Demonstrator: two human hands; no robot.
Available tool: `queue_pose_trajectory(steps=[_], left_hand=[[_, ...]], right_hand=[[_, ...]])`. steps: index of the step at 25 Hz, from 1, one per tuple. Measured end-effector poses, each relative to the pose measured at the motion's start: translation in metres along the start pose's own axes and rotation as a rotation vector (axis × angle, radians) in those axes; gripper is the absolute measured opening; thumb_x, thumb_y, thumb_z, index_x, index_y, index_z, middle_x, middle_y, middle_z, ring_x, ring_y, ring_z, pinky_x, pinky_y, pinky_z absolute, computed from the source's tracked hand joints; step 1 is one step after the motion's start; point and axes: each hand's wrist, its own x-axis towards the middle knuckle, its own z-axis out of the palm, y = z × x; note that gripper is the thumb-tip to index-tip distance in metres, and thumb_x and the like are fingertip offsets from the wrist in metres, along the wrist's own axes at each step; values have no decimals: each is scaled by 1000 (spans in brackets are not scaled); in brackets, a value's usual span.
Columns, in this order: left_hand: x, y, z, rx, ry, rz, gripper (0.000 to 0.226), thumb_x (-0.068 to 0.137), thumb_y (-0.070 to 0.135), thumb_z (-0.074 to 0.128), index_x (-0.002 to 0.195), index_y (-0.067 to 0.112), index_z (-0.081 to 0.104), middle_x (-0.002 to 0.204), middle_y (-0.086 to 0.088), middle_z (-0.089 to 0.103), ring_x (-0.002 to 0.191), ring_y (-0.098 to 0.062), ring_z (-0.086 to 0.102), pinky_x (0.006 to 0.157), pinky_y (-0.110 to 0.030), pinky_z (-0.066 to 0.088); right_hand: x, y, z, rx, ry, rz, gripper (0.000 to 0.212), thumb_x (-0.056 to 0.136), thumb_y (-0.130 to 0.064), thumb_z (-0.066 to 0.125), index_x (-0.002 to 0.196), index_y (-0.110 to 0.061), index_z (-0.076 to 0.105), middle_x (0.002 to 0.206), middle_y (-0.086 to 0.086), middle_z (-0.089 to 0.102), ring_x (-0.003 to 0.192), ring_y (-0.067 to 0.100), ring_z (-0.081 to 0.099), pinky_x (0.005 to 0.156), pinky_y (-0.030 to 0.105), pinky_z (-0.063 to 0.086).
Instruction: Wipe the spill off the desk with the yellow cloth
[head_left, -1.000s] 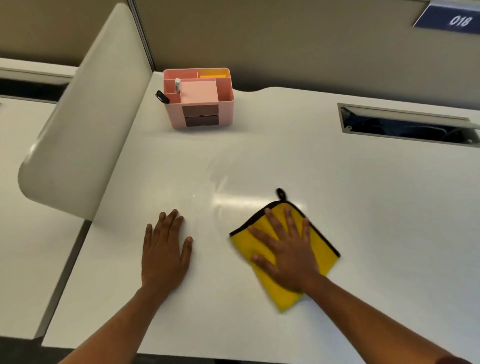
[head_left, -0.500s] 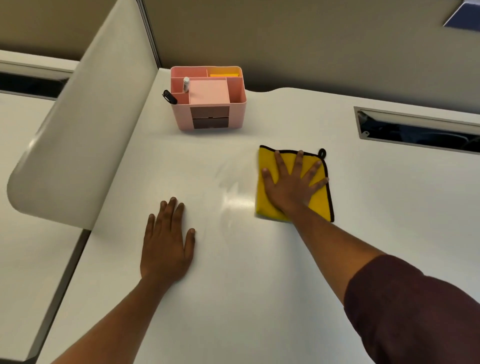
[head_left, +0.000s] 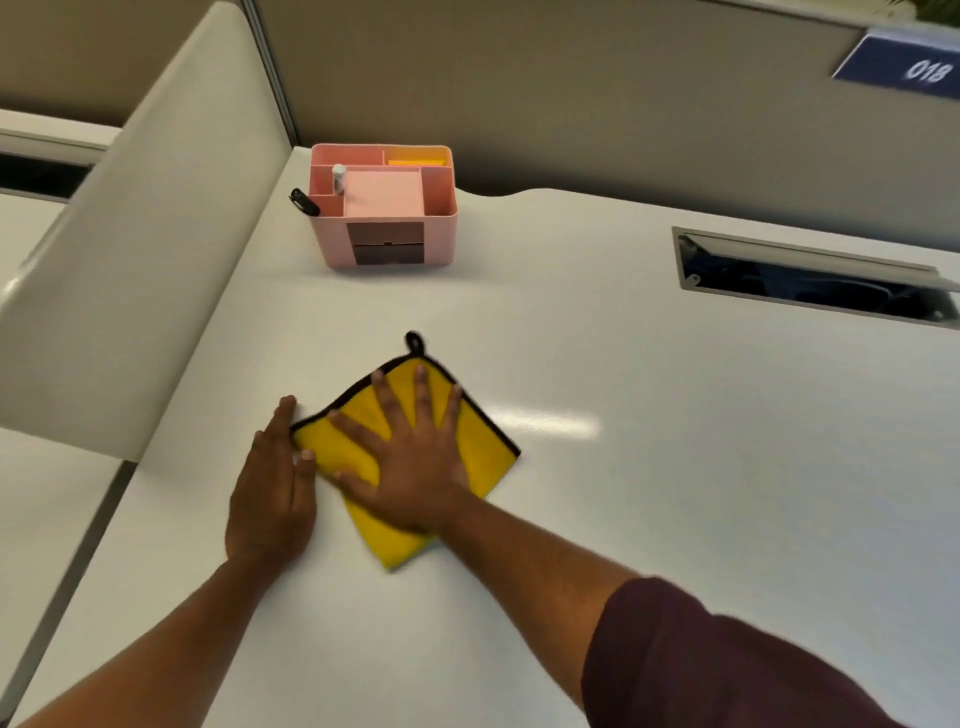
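Note:
The yellow cloth (head_left: 485, 449), edged in black with a small hanging loop, lies flat on the white desk (head_left: 701, 519) near its middle left. My right hand (head_left: 415, 467) presses down on it with the fingers spread, covering most of it. My left hand (head_left: 272, 493) rests palm-down on the desk just left of the cloth, its thumb touching the cloth's left corner. I cannot make out any liquid on the desk; only a bright glare streak (head_left: 545, 423) shows to the right of the cloth.
A pink desk organiser (head_left: 384, 244) with a black clip on its side stands at the back left. A white divider panel (head_left: 130, 260) runs along the left edge. An open cable slot (head_left: 810, 283) sits at the back right, below a blue number sign (head_left: 904, 65).
My right hand has swept the cloth from the far middle of the desk back toward me and left, up against my left hand. The left hand has stayed planted.

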Motion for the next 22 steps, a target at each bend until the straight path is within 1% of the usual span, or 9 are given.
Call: queue_pose_trajectory(steps=[2, 5, 7, 8, 12, 15, 18, 20, 22], left_hand=[[2, 0, 1, 21, -27, -24, 65, 98, 49, 25, 161, 32, 19, 166, 3, 30, 152, -18, 30, 121, -36, 26], [-3, -2, 6, 280, -129, 105, 71, 98, 51, 20, 161, 19, 25, 170, -4, 21, 158, -21, 15, 128, -41, 12], [-14, 8, 13, 358, -188, 152, 77, 98, 56, 19, 161, 13, 23, 171, -5, 15, 159, -22, 9, 128, -42, 10], [-23, 15, 20, 377, -215, 173, 79, 97, 57, 19, 162, 12, 20, 171, -4, 12, 159, -20, 7, 128, -42, 10], [-56, 56, 55, 398, -261, 227, 82, 97, 60, 20, 163, 13, 11, 172, 2, 4, 159, -14, 0, 129, -40, 10], [-57, 82, 74, 383, -270, 245, 83, 97, 62, 19, 163, 14, 8, 172, 4, 3, 159, -12, -2, 129, -37, 8], [-60, 87, 83, 417, -255, 279, 82, 98, 64, 21, 163, 16, 8, 172, 4, 4, 159, -12, -1, 129, -37, 8], [-59, 84, 84, 438, -248, 291, 82, 98, 64, 22, 163, 17, 8, 172, 4, 5, 160, -13, 0, 129, -37, 9], [-58, 83, 84, 440, -232, 282, 81, 98, 65, 23, 163, 18, 10, 172, 4, 7, 160, -14, 3, 128, -38, 12]], right_hand=[[-40, -7, 6, 13, 21, -83, 72, 95, -80, 36, 162, -57, 23, 180, 5, -1, 161, 52, -14, 117, 83, 2], [-94, 8, 12, -10, 34, -179, 75, 94, -80, 41, 162, -58, 21, 181, 3, -2, 162, 51, -13, 118, 83, 1], [-122, 36, 9, -4, 52, -165, 73, 93, -81, 39, 161, -60, 21, 181, 1, -1, 163, 49, -10, 119, 83, 0], [-136, 52, 5, -1, 56, -126, 71, 94, -82, 38, 160, -61, 22, 181, -1, 0, 163, 47, -9, 119, 83, 2], [-181, 136, -9, -31, 72, 147, 69, 96, -86, 29, 160, -65, 15, 181, -4, -1, 165, 44, -6, 119, 82, 10], [-209, 212, -28, -68, 52, 407, 69, 95, -87, 23, 160, -66, 11, 180, -6, 0, 165, 42, -3, 120, 81, 11], [-246, 284, -44, -79, 26, 695, 71, 93, -87, 17, 160, -65, 10, 180, -6, 5, 165, 42, 2, 120, 80, 13], [-270, 304, -46, -41, 31, 876, 74, 90, -89, 8, 160, -64, 8, 180, -4, 7, 164, 43, 0, 120, 81, 11], [-282, 291, -41, 6, 56, 1005, 77, 89, -90, 1, 161, -64, 2, 180, -2, 4, 164, 45, -5, 118, 83, 8]])
